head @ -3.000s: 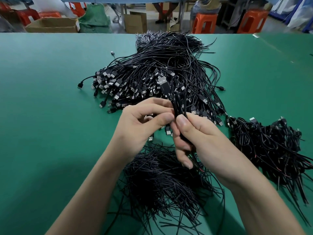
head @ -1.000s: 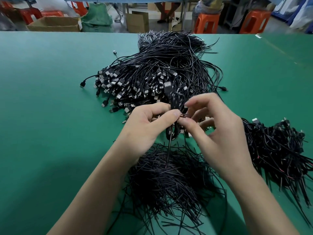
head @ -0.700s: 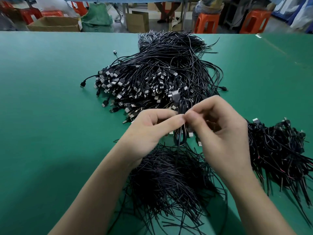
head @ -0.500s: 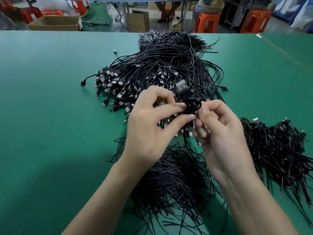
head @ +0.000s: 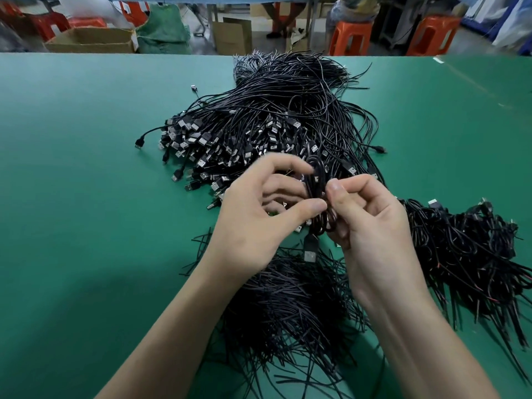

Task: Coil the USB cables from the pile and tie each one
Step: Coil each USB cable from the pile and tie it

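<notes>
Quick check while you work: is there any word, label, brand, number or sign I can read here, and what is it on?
No text is readable in this view.
Pile of USB cables: plugs show no legible marks, too small.
Coiled cable held by left hand and right hand: its plug shows no lettering.
Cardboard boxes behind the table: no print visible, background blurred.

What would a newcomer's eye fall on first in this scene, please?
A big pile of loose black USB cables sprawls across the middle of the green table. In front, the left hand and right hand pinch one coiled cable, its plug hanging down. A heap of bundled cables lies at the right.
</notes>
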